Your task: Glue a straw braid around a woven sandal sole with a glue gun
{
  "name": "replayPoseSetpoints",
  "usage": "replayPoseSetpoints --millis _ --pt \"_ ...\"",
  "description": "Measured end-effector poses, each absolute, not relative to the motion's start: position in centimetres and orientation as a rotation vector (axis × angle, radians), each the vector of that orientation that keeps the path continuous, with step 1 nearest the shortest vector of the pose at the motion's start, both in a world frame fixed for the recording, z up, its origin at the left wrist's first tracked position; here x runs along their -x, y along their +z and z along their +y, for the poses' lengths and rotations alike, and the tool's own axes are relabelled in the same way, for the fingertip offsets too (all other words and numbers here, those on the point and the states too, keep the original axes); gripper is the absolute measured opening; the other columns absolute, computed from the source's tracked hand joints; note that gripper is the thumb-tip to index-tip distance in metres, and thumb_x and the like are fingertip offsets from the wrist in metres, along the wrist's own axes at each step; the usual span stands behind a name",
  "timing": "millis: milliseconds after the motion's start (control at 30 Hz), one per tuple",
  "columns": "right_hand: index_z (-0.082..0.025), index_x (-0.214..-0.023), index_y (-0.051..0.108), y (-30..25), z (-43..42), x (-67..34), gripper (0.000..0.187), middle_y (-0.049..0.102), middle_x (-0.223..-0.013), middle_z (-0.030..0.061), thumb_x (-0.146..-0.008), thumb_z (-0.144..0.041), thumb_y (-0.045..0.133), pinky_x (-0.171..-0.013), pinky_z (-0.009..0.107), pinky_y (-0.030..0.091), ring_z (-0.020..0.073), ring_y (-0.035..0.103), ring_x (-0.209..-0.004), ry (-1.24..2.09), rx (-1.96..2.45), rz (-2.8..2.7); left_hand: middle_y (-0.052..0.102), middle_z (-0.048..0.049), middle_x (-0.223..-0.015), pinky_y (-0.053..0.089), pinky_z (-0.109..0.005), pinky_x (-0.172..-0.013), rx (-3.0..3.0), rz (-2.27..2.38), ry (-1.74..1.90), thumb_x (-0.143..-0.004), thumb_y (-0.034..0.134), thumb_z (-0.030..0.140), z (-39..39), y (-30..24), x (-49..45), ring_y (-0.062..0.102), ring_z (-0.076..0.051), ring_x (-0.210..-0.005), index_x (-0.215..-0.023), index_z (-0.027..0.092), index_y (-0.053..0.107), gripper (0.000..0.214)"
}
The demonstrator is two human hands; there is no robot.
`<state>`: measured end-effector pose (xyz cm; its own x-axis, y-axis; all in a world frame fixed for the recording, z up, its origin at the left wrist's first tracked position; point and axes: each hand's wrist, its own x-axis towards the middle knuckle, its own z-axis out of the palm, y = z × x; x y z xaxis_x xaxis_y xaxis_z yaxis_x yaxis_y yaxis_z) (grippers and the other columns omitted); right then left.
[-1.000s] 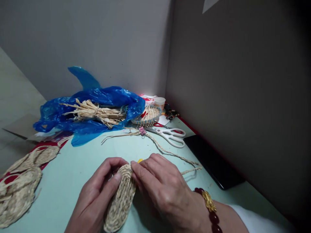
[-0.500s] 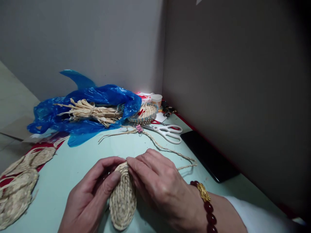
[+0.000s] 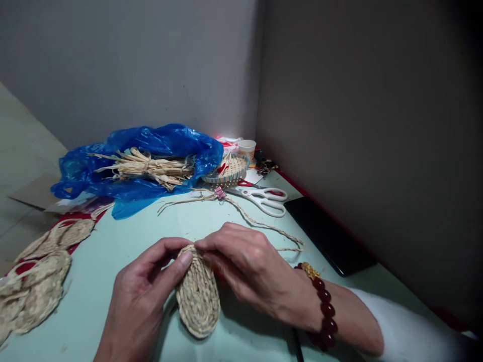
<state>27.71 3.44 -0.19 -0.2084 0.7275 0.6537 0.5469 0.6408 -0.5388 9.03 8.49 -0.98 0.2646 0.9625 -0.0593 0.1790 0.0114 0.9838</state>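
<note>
A small oval woven straw sole (image 3: 198,296) lies on the pale green table (image 3: 113,251) in front of me. My left hand (image 3: 141,296) grips its left edge, thumb pressed on the top end. My right hand (image 3: 247,266), with a dark red bead bracelet (image 3: 323,306) at the wrist, pinches the sole's far tip with closed fingers. A braided straw cord (image 3: 260,229) runs from near my right hand back towards a pink clip (image 3: 219,193).
A blue plastic bag (image 3: 151,161) with a raffia bundle (image 3: 147,168) lies at the back. Beside it are a small woven basket (image 3: 228,171), white scissors (image 3: 264,198), a cup (image 3: 247,148) and a black phone (image 3: 328,234). Finished straw soles (image 3: 35,284) lie at the left.
The sole has turned to lie flatter and straighter towards me, with more of it showing. Both hands have kept their hold and shifted slightly up the table. The view has tilted a little.
</note>
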Motion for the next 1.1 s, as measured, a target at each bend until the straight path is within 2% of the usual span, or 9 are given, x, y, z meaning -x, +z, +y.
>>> replayPoseSetpoints --millis 267,433,633,933,1100 --pt "-0.005 -0.113 0.069 -0.2 3.0 -27.3 0.023 0.076 -0.087 0.0127 -0.095 -0.008 0.054 -0.071 0.030 0.051 0.0198 0.066 -0.074 0.258 1.063 -1.838 0.074 0.0009 -0.097 0.056 -0.025 -0.069 -1.154 1.044 0.929 -0.071 0.083 0.038 8.2 -0.8 -9.7 0.068 -0.020 -0.087 -0.105 0.028 0.072 0.037" --pt "-0.009 -0.119 0.064 -0.6 2.5 -27.0 0.026 0.076 -0.094 0.0114 -0.096 -0.008 0.051 -0.075 0.032 0.051 0.0204 0.065 -0.079 0.275 1.066 -1.841 0.074 -0.0003 -0.089 0.057 -0.023 -0.066 -1.038 1.041 1.007 -0.065 0.087 0.035 7.6 -0.5 -10.2 0.069 -0.021 -0.083 -0.098 0.026 0.073 0.037" --pt "-0.010 -0.118 0.061 -1.0 2.5 -26.5 0.028 0.075 -0.094 0.0127 -0.093 -0.004 0.049 -0.071 0.032 0.052 0.0207 0.064 -0.077 0.245 1.050 -1.837 0.072 0.0001 -0.081 0.056 -0.020 -0.058 -0.945 1.013 1.028 -0.059 0.091 0.032 7.8 -0.2 -10.5 0.069 -0.018 -0.073 -0.092 0.026 0.074 0.037" --pt "-0.009 -0.119 0.058 -1.6 2.5 -25.6 0.029 0.073 -0.089 0.0129 -0.093 -0.004 0.045 -0.065 0.032 0.050 0.0207 0.059 -0.071 0.205 1.057 -1.839 0.067 0.0012 -0.071 0.051 -0.016 -0.055 -0.947 1.025 1.083 -0.059 0.090 0.037 7.2 -0.1 -11.1 0.065 -0.013 -0.065 -0.080 0.022 0.071 0.032" --pt "-0.010 -0.119 0.059 -1.2 2.5 -25.6 0.026 0.073 -0.093 0.0120 -0.097 -0.011 0.047 -0.071 0.030 0.053 0.0202 0.067 -0.079 0.374 1.121 -1.781 0.065 0.0035 -0.076 0.050 -0.017 -0.059 -0.964 0.964 1.088 -0.070 0.083 0.035 7.1 -0.4 -11.5 0.063 -0.013 -0.070 -0.086 0.024 0.069 0.024"
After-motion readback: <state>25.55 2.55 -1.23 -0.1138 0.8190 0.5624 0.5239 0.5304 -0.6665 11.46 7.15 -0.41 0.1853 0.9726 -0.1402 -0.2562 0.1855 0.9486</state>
